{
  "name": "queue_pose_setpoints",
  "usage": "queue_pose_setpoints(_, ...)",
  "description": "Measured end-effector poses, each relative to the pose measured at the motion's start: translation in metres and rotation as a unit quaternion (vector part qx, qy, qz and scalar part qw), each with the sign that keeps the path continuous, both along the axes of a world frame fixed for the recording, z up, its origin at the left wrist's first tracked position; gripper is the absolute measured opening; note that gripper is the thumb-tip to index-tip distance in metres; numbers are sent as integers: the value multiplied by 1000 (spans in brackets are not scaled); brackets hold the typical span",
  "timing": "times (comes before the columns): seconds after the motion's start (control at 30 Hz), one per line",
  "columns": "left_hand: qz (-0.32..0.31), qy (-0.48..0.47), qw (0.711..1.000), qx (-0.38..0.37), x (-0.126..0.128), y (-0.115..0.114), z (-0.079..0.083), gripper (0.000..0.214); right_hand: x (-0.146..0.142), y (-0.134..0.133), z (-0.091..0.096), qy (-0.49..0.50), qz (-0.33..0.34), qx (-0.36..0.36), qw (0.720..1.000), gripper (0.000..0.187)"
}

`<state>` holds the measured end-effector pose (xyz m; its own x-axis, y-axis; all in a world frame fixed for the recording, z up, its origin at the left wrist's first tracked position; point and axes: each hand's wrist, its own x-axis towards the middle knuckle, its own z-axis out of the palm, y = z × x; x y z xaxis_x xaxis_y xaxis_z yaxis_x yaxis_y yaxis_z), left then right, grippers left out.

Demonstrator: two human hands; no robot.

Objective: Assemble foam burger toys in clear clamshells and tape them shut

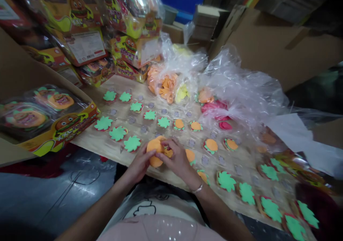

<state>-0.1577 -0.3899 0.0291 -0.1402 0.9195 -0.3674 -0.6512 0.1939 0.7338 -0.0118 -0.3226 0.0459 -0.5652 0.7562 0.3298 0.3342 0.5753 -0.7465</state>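
Note:
Close to the table's near edge, my left hand [140, 163] is closed around several round orange foam bun pieces [154, 148], thumb on top. My right hand [175, 157] meets it from the right, its fingers pinched at the edge of the same orange pieces; what exactly sits between those fingertips is partly hidden. Around them, toy burgers stand in rows on the table [107, 146]. Some show a green lettuce piece [132, 143] on top, others an orange bun top [211, 145]. Small clear plastic cups [144, 128] lie between them.
Plastic bags with orange pieces [163, 83], yellow pieces [182, 92] and pink-red pieces [214, 107] sit at the back. An open display box [72, 121] of wrapped burgers stands left. Stacked packages [134, 51] rise behind; a large cardboard box [276, 44] is back right.

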Motion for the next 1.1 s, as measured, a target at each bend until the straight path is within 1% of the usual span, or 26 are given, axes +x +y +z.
queue_pose_setpoints(0.03, 7, -15, 1000, -1, 1, 4, 0, 41, -2, 1, 0, 0, 2, 20, 1000, 20)
queue_pose_setpoints(0.1, 22, -57, 998, -21, 3, 12, -2, 35, -6, 2, -1, 1, 25, 73, 997, 6)
queue_pose_setpoints(0.13, 29, -77, 996, -39, 3, 15, -3, 31, -7, 3, -2, 7, 48, 92, 995, 4)
queue_pose_setpoints(0.17, 35, -90, 994, -59, 2, 18, -3, 26, -8, 4, -3, 20, 70, 92, 993, 8)
queue_pose_setpoints(0.2, 44, -98, 991, -82, 1, 22, -3, 22, -9, 7, -5, 42, 84, 67, 993, 9)
queue_pose_setpoints(0.23, 52, -101, 988, -107, -1, 25, -1, 20, -11, 12, -6, 75, 83, 16, 994, 5)
queue_pose_setpoints(0.27, 61, -99, 985, -129, -3, 28, 1, 19, -13, 20, -9, 116, 71, -52, 989, 3)
queue_pose_setpoints(0.3, 73, -94, 983, -143, -5, 32, 4, 20, -16, 30, -11, 157, 50, -126, 978, 10)
queue_pose_setpoints(0.33, 90, -86, 981, -146, -8, 35, 7, 20, -20, 43, -15, 190, 31, -193, 962, 16)
queue_pose_setpoints(0.37, 111, -75, 981, -137, -11, 39, 10, 20, -25, 57, -19, 210, 19, -244, 947, 20)
queue_pose_setpoints(0.4, 133, -63, 982, -122, -14, 42, 13, 19, -30, 73, -24, 215, 13, -273, 938, 22)
queue_pose_setpoints(0.43, 154, -50, 981, -104, -18, 45, 14, 19, -35, 89, -29, 206, 12, -279, 938, 21)
queue_pose_setpoints(0.47, 173, -38, 980, -91, -21, 48, 14, 19, -41, 104, -35, 186, 5, -268, 945, 20)
queue_pose_setpoints(0.53, 192, -17, 978, -84, -28, 52, 12, 19, -51, 128, -46, 126, -27, -220, 967, 18)
queue_pose_setpoints(0.6, 197, 2, 977, -84, -35, 54, 6, 18, -58, 142, -54, 58, -58, -168, 982, 19)
queue_pose_setpoints(0.67, 195, 17, 977, -84, -41, 55, 0, 18, -63, 147, -59, 3, -62, -130, 990, 20)
queue_pose_setpoints(0.73, 190, 20, 978, -80, -45, 57, -5, 19, -64, 147, -60, -37, -51, -105, 993, 23)
queue_pose_setpoints(0.83, 183, 16, 981, -70, -46, 60, -7, 22, -66, 144, -58, -93, -46, -62, 993, 28)
queue_pose_setpoints(0.9, 179, 16, 981, -66, -45, 62, -7, 25, -66, 140, -55, -139, -49, -4, 989, 26)
queue_pose_setpoints(0.97, 169, 21, 984, -58, -43, 63, -6, 31, -66, 133, -48, -163, -55, 59, 983, 19)
queue_pose_setpoints(1.03, 155, 33, 986, -44, -43, 64, -7, 37, -64, 124, -38, -131, -55, 87, 986, 18)
queue_pose_setpoints(1.1, 141, 46, 989, -28, -44, 64, -7, 41, -62, 114, -26, -65, -13, 69, 995, 17)
